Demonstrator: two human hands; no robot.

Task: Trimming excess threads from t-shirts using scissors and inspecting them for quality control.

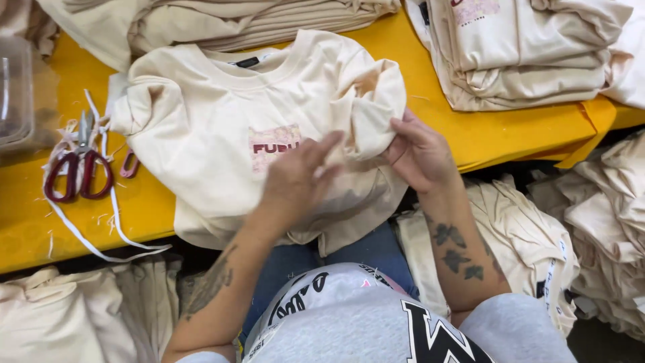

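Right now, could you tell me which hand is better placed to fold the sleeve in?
Probably the right hand: it already grips the bunched sleeve at the shirt's edge. The left hand lies flat over the shirt's middle, better suited to pinning it down.

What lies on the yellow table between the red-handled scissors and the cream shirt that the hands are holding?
In the head view, a small pink clip-like tool and a white strip lie between the scissors and the shirt.

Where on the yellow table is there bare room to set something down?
Bare yellow table lies between the cream shirt and the folded stack. A smaller strip runs below the red-handled scissors. The back edge is crowded with shirt piles.
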